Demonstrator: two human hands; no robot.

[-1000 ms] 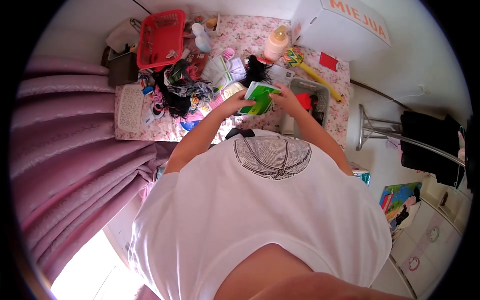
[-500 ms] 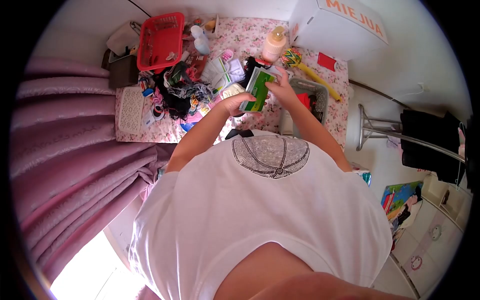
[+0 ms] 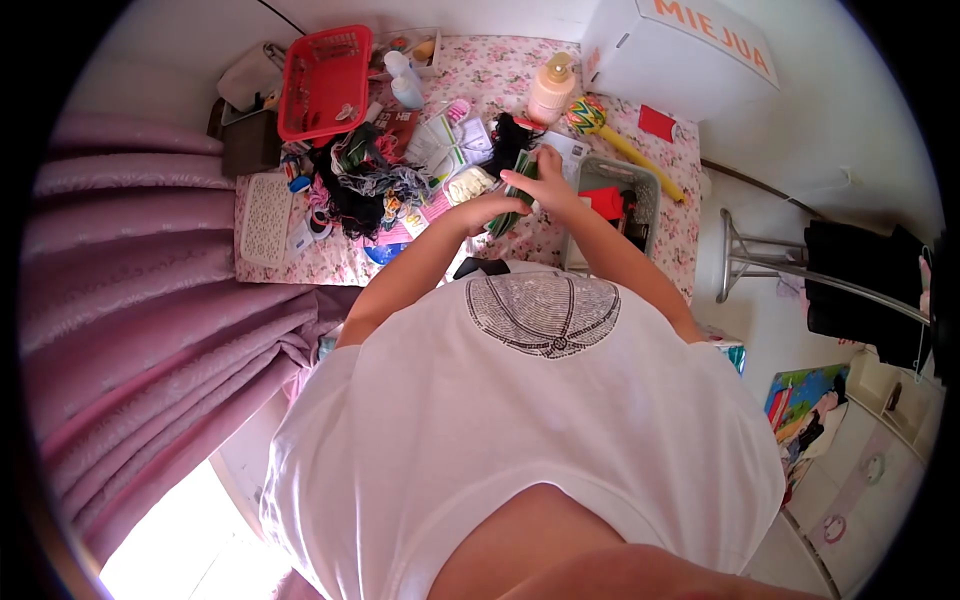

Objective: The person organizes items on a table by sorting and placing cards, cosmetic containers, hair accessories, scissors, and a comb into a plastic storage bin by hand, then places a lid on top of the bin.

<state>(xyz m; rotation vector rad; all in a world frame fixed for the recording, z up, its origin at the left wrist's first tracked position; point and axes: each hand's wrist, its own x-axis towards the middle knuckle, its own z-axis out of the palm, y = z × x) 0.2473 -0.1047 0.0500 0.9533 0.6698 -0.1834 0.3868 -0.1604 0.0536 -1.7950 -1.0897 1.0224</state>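
Observation:
Above the table's near edge I hold a green and white flat bundle [image 3: 524, 166], like a stack of booklets or packets; its exact kind is unclear. It is tilted nearly edge-on to me. My left hand [image 3: 487, 212] is closed on its lower left side, while my right hand [image 3: 546, 184] grips it from the right. Just right of my hands stands a grey bin [image 3: 655, 195] with a red item [image 3: 602, 203] and dark things inside. Black hair-like strands [image 3: 510, 140] lie behind the bundle, and a cream-coloured bundle [image 3: 470, 184] rests beside my left hand.
Tangled yarn or cords [image 3: 365, 175] cover the table's left part. Behind them sit a red basket [image 3: 326, 85] and white bottles [image 3: 405, 85]. A pump bottle [image 3: 551, 92], a yellow stick-shaped toy [image 3: 640, 155] and a white box [image 3: 680, 60] stand towards the back right.
The green and white bundle has turned from showing its broad green face to nearly edge-on. My hands have come closer together around it.

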